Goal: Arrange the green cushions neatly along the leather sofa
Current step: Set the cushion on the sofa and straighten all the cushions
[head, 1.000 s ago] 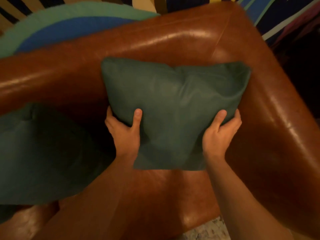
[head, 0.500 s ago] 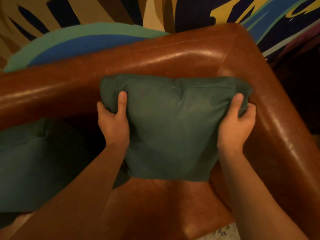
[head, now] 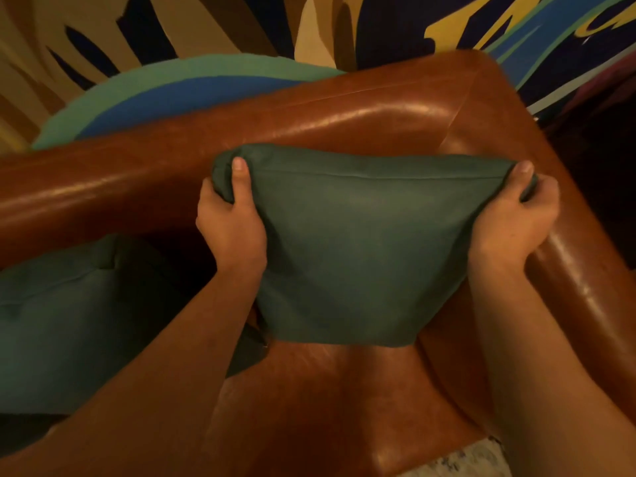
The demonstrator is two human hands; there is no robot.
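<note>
Left hand and right hand, each grip clenched around green cushion corners, above leather sofa.

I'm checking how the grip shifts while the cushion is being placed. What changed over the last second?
Both hands slid up the cushion: the left hand and right hand went from its lower corners to its top corners, thumbs over the top seam. The cushion's lower edge now sits on the sofa seat in the corner. Both hands grip it throughout; the second cushion stayed at left.
</note>
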